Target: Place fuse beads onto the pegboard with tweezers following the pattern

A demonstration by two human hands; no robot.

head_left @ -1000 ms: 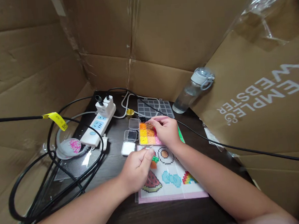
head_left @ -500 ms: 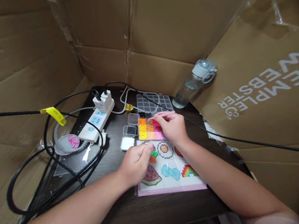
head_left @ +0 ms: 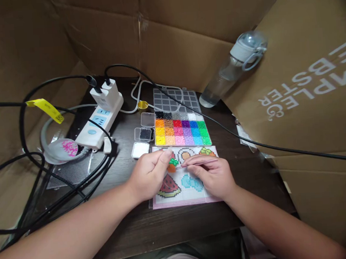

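My left hand (head_left: 148, 174) is closed, thumb pressed over the curled fingers, at the left side of a printed pattern sheet (head_left: 180, 200). At its thumb is a small carrot-shaped bead piece (head_left: 171, 168), orange with a green top, which it appears to pinch above the sheet. My right hand (head_left: 216, 175) is closed on pink tweezers (head_left: 203, 162), whose tips point left and reach the carrot piece. Any bead at the tips is too small to make out. Behind the sheet stands an open bead box (head_left: 182, 144) with many coloured compartments.
Small clear boxes of white beads (head_left: 140, 150) and black beads (head_left: 146, 134) sit left of the bead box. A power strip (head_left: 100, 122), looping black cable (head_left: 113, 147) and dish of pink beads (head_left: 62, 150) lie left. A water bottle (head_left: 225, 76) leans against cardboard at right.
My right hand has drawn the tweezers back from the bead box to the carrot piece at my left hand. The left hand keeps its grip. The camera view has shifted.
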